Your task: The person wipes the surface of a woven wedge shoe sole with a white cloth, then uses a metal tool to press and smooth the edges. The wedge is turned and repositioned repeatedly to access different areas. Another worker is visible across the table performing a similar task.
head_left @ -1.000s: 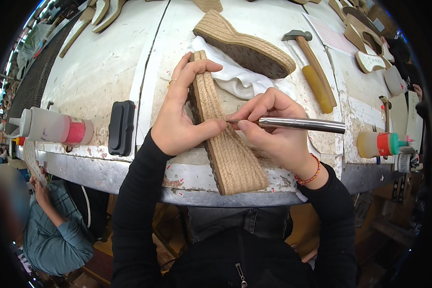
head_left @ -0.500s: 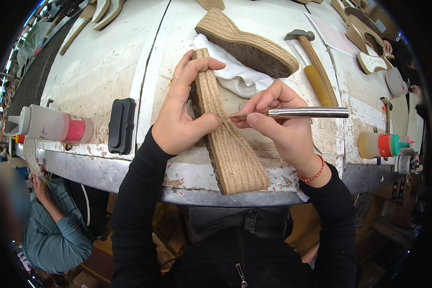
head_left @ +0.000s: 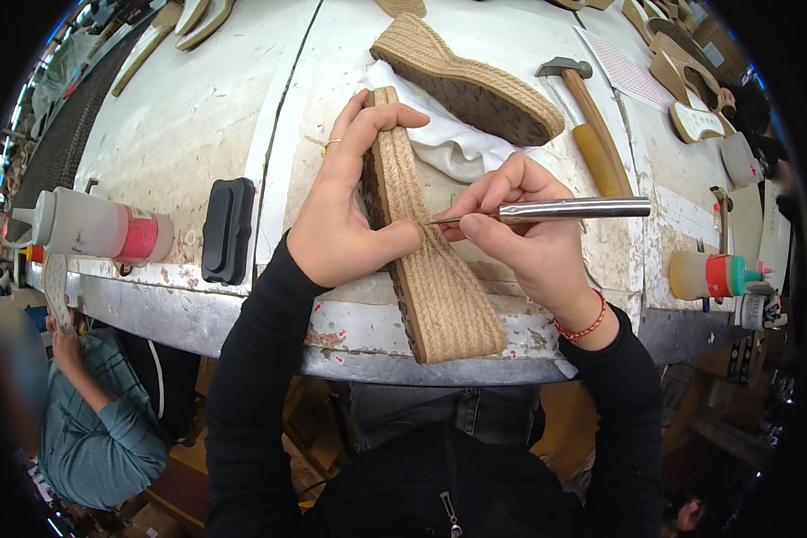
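My left hand (head_left: pixel 354 202) is wrapped round a wedge shoe sole (head_left: pixel 453 309) covered in braided jute, which stands on its side at the table's front edge. Its thumb presses on the braid near the narrow middle. In my right hand (head_left: pixel 533 233) is an awl (head_left: pixel 574 209) with a shiny metal handle, pinched close to its thin point. The point touches the jute right beside my left thumb; whether it has gone into the braid I cannot tell. A second jute wedge sole (head_left: pixel 466 81) lies beyond, on a white cloth (head_left: pixel 453 148).
A hammer (head_left: pixel 592 125) and a yellow-handled tool (head_left: pixel 598 160) lie to the right. Glue bottles stand at left (head_left: pixel 108 229) and right (head_left: pixel 704 275). A black case (head_left: pixel 228 231) is left of my arm. At far left sits another person (head_left: pixel 108 421). More soles line the far edge.
Hands, awl and sole keep nearly the same pose, with the awl's point still at the braid by my left thumb. The whole view has shifted slightly.
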The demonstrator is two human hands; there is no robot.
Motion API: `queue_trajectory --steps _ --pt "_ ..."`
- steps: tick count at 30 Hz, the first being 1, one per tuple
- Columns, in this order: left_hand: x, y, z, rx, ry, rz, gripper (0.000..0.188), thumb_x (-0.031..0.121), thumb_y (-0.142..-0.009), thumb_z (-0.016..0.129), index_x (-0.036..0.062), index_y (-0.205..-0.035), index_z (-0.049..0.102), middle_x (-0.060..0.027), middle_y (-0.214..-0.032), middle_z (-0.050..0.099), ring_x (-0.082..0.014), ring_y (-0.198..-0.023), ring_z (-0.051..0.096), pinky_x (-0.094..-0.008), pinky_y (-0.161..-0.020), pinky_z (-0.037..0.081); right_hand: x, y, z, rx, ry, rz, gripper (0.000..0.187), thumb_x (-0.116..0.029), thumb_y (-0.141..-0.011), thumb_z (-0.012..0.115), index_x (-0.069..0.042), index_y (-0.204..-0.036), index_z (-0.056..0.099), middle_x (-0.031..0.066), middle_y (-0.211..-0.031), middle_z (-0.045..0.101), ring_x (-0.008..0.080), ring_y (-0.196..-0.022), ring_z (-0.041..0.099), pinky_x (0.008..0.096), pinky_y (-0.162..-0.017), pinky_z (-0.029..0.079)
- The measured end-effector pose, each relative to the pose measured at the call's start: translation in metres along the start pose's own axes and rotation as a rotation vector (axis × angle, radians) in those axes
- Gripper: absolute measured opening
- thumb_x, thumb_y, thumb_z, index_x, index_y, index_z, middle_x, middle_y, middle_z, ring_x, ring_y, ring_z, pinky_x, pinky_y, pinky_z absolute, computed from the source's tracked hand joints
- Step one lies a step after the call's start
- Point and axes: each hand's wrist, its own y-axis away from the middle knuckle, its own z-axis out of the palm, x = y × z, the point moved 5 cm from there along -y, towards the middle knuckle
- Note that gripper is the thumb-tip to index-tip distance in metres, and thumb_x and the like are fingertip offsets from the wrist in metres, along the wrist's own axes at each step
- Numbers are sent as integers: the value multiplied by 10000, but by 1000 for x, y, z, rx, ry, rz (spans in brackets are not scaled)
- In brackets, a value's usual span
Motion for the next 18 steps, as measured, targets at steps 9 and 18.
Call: queue_trajectory --steps 9,18 --pt "-1 0 0 -14 -16 -18 642 121 -582 645 73 -1194 455 -102 -1217 466 -377 -1361 154 -453 -1121 98 -17 2 9 -28 394 -260 183 67 -778 610 -18 -850 465 131 -880 629 185 -875 633 297 -803 500" --pt "-5 1 1 -7 21 -106 640 78 -581 620 78 -1200 453 -86 -1240 455 -362 -1380 118 -437 -1118 103 -24 -2 0 111 138 -361 186 37 -854 563 -32 -955 423 147 -927 620 190 -919 618 299 -816 498"
